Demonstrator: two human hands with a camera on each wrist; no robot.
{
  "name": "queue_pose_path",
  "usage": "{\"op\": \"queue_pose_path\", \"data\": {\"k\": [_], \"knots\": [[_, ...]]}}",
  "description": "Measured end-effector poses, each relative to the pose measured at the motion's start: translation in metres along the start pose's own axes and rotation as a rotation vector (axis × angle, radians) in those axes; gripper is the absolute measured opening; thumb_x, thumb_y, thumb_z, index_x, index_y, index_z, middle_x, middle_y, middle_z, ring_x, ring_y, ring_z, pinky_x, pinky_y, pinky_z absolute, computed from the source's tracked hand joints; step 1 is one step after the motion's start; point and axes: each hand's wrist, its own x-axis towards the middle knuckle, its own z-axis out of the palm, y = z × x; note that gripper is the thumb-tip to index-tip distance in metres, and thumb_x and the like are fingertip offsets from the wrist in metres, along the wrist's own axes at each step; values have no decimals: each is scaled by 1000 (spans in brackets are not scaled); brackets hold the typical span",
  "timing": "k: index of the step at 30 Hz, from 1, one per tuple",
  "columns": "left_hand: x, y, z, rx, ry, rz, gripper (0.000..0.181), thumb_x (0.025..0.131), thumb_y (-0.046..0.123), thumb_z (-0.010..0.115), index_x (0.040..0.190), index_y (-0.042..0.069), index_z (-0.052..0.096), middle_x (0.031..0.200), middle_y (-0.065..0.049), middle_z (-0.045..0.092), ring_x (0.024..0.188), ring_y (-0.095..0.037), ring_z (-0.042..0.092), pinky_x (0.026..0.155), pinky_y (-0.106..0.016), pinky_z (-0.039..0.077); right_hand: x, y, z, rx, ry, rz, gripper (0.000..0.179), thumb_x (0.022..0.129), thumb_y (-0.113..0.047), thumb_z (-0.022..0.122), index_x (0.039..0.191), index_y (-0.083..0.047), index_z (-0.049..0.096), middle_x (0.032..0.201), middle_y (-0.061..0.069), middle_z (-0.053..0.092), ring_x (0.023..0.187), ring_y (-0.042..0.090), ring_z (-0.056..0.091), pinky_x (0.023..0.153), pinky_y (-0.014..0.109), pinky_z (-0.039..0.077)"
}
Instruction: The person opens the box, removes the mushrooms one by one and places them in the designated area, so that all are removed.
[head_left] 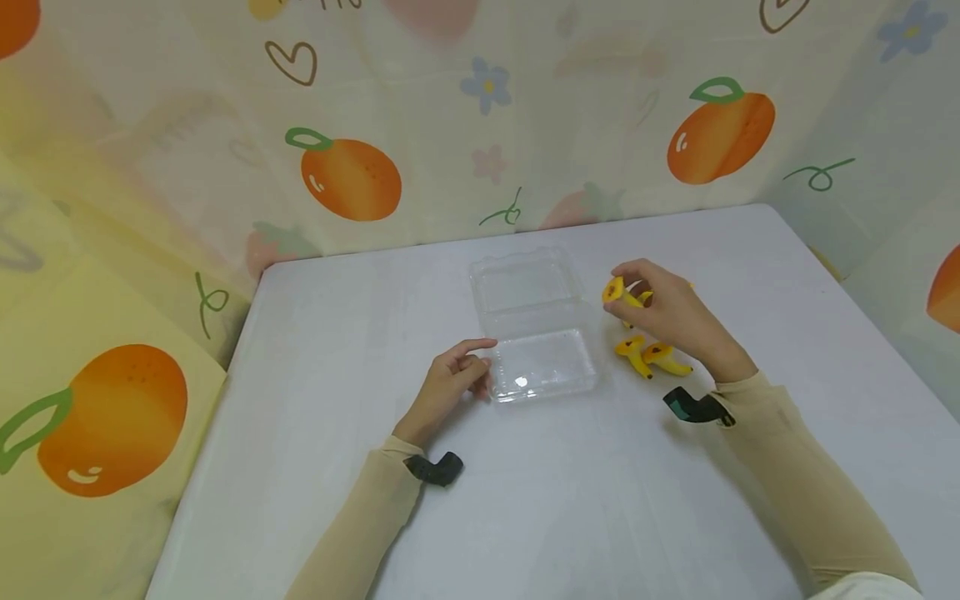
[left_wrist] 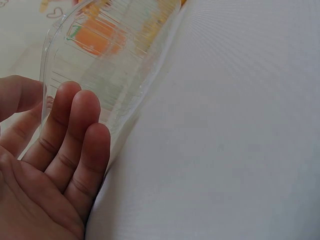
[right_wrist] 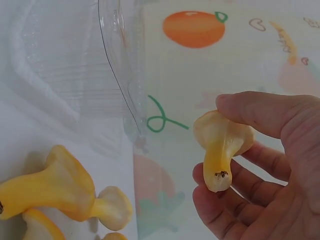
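Observation:
In the head view a clear plastic clamshell box (head_left: 546,364) lies with its lid (head_left: 525,282) folded back. My left hand (head_left: 447,382) is at the box's left side. The left wrist view has the thumb and a finger pinching the rim, with three other fingers (left_wrist: 84,120) against the side wall. My right hand (head_left: 670,310) is raised right of the box. It holds a small yellow mushroom (right_wrist: 218,147) by the pale cap, thumb on one side and fingers on the other, stem downward in the right wrist view.
Several more yellow mushrooms (head_left: 663,360) lie on the white table (head_left: 360,333) below and behind my right hand. A patterned cloth (head_left: 435,150) with printed oranges hangs along the back and left. Dark wrist cameras (head_left: 435,469) sit on both sleeves.

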Motion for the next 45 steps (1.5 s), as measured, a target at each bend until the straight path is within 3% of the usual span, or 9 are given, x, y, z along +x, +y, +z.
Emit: {"op": "queue_pose_path", "data": {"k": [7,21,34,45], "knots": [[0,0,0,-4,-1,-4,37,100,8,58,137,3,59,71,1,62,61,-12,61,63,-23,53,-2,0,-8,-5,8,30,52,96,-28,69,141,-8,50,131,15,60,116,33,57,93,50,54],[0,1,1,4,2,-20,36,101,9,58,137,5,60,72,-1,62,62,-13,62,64,-23,54,-4,8,-20,-23,81,17,53,96,-28,69,140,-6,50,130,17,58,112,35,57,88,47,51],[1,0,1,6,3,-10,37,100,8,58,137,4,60,71,1,62,61,-12,61,63,-23,54,-7,17,-26,-31,95,71,54,96,-31,69,141,-8,49,129,17,59,113,34,56,83,37,49],[-1,4,1,18,6,-16,36,100,9,58,136,6,60,73,-4,63,63,-14,62,64,-24,54,-10,23,-30,-53,127,119,56,97,-32,67,142,-5,46,133,21,56,114,36,54,83,42,49]]}}
